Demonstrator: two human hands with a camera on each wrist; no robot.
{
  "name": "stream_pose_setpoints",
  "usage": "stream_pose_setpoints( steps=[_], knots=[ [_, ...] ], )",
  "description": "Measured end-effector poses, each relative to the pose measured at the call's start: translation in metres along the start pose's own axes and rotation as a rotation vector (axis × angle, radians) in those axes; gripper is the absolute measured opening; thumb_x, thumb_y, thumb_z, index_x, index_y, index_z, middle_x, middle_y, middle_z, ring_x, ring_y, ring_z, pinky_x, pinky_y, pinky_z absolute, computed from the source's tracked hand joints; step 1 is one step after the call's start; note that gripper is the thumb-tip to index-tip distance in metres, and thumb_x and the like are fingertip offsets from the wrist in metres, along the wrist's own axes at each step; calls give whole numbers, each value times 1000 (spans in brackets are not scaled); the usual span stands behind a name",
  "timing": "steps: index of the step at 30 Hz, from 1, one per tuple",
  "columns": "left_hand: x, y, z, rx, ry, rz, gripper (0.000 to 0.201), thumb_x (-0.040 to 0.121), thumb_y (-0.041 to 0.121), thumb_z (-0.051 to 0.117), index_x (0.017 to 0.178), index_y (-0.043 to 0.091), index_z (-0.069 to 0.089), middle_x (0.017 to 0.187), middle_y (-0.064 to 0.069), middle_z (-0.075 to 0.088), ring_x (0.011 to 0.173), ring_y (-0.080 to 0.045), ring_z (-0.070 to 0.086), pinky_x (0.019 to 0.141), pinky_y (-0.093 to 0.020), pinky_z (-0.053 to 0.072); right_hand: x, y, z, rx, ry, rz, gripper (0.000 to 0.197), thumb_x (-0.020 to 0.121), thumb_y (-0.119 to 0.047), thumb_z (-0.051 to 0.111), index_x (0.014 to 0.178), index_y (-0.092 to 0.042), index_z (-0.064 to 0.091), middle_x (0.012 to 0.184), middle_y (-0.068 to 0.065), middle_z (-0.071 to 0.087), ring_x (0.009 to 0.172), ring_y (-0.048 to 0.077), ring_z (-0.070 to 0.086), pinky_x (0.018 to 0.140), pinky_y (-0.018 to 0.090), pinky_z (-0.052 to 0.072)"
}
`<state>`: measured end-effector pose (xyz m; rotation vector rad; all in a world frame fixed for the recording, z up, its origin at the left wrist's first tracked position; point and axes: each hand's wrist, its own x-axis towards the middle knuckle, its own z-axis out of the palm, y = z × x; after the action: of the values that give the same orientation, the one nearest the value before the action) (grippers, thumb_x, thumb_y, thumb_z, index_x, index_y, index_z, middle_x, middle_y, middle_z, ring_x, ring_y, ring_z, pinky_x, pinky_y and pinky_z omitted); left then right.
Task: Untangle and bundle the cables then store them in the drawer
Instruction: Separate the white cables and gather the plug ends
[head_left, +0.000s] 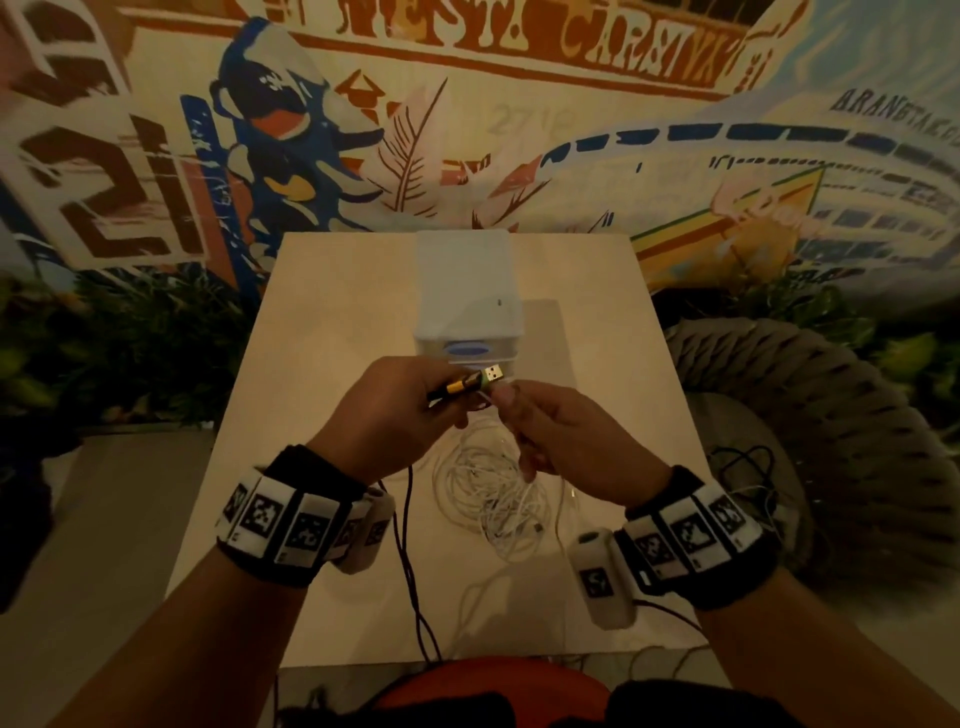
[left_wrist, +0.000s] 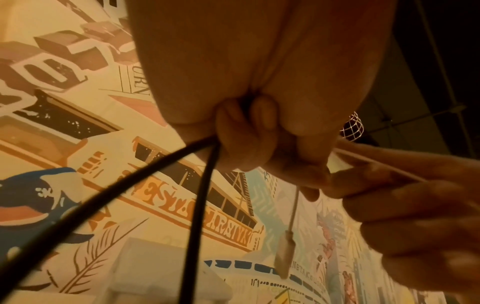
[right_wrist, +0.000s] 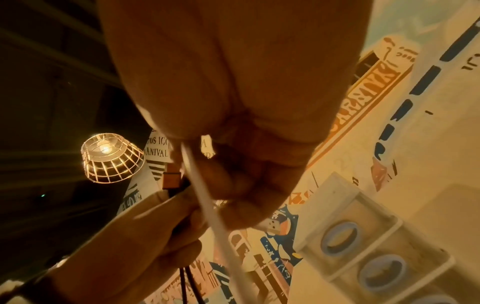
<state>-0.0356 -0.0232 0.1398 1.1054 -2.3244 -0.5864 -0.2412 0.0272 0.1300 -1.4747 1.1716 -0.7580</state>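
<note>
Above the table, my left hand (head_left: 410, 410) grips a black cable (head_left: 410, 571) just behind its yellow-green USB plug (head_left: 480, 382). Two strands of that black cable (left_wrist: 202, 195) hang from the curled fingers (left_wrist: 244, 139). Beside it, my right hand (head_left: 524, 415) pinches a white cable (head_left: 493, 499), the rest of which lies in a loose tangle on the table. From the right hand (right_wrist: 246, 185) the white cable (right_wrist: 207, 201) runs down, and its white plug (right_wrist: 270, 225) pokes out past the fingers. The white drawer unit (head_left: 467, 296) stands behind both hands with its drawers shut.
The pale table (head_left: 322, 364) carries only the drawer unit and the cables. The drawers have blue handles (right_wrist: 337, 236). More dark cables (head_left: 748, 467) lie off the table's right edge by a woven pouf (head_left: 810, 395). A lit wire lamp (right_wrist: 111, 158) hangs overhead.
</note>
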Motion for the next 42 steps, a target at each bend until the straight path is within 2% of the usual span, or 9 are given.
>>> stream_pose_setpoints(
  steps=[3,6,11,16,21,25,29,38,42],
  knots=[
    [-5,1,2,-49,14,-28,13,92,27,71,95,40,73,62,28,59,66,19,57,62,-6,39,-2,3,0,39,-57,-17,30,108,-31,45,94,-16,67,54,-11,51,49,10,49,60,36,47],
    [-8,-2,3,-173,39,-166,29,99,32,62,127,35,65,69,28,67,60,4,61,59,-10,40,-2,5,-9,25,98,-16,30,109,-24,42,109,-13,70,48,-12,52,46,9,47,59,36,44],
    [-6,-9,13,-431,73,-445,40,110,31,34,108,14,71,72,1,72,46,1,49,55,-25,36,2,4,-21,-39,310,-121,29,108,-22,43,124,-26,68,48,-2,49,47,15,49,55,34,47],
    [5,9,20,-776,65,-512,52,109,40,32,106,7,70,78,-14,75,51,-32,54,49,-32,48,11,-7,-5,-156,210,-213,31,108,-23,45,132,-32,62,52,-3,58,48,8,54,56,22,47],
    [10,8,20,-1006,121,-500,53,109,39,30,111,2,68,107,-16,74,83,-31,66,60,-32,52,11,1,12,-270,128,-183,24,107,-24,46,119,-22,67,53,-2,60,49,8,58,60,22,50],
    [10,3,14,-1225,178,-521,39,108,35,32,93,8,56,77,-11,65,71,-29,63,65,-42,54,7,12,17,-281,28,-102,24,107,-33,44,105,-25,67,60,2,65,55,12,63,66,31,56],
    [11,2,16,-1279,216,-544,39,108,38,33,95,9,54,62,-1,44,56,-19,50,61,-35,50,0,25,21,-256,-54,-31,30,108,-35,44,95,-24,68,68,1,71,61,15,67,68,29,57],
    [7,9,21,-1276,121,-526,35,108,36,35,96,12,57,67,-6,12,52,-16,9,49,-30,14,-19,47,25,-289,-156,46,23,105,-29,50,111,-26,72,91,-8,77,80,6,71,83,39,58],
    [7,10,15,-1295,59,-511,36,107,41,35,83,17,46,67,-3,9,52,-16,6,48,-31,12,-19,37,15,-356,21,-38,40,99,-47,56,137,-34,56,119,-17,69,102,-1,66,91,36,54]
  ],
)
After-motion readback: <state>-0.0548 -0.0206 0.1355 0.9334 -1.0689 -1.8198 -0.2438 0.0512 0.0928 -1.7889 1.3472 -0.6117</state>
